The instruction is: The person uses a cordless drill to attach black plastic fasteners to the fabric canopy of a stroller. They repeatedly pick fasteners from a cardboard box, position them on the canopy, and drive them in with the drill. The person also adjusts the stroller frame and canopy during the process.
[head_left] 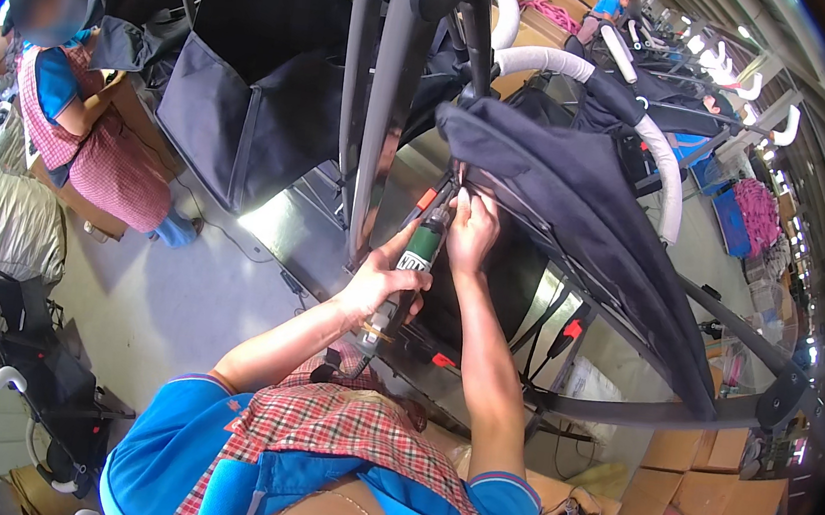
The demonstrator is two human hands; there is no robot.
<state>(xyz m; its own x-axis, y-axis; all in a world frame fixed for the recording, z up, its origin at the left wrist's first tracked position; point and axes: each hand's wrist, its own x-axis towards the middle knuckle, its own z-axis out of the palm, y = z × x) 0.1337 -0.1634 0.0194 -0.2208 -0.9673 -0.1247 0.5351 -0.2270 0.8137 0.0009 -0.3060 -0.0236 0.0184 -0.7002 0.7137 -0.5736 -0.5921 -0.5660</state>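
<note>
My left hand [382, 282] is wrapped round the body of a green and grey electric screwdriver [421, 243], which tilts up and away from me. Its tip reaches a joint on the frame of a stroller [385, 104]. Close beside that tip, my right hand [473, 230] has its fingers closed together against the frame; what they pinch is too small to make out. Dark fabric panels of the stroller, one a navy canopy-like piece [570, 194], hang to the right of my right hand. Grey tubes rise on the left of the tool.
A co-worker [95, 124] in a checked apron stands at the left. White-wrapped handlebars [658, 173] curve at the upper right. An opened cardboard box [699, 499] lies at the lower right. More stroller parts [50, 360] stand at the lower left, below plastic-covered goods [9, 225].
</note>
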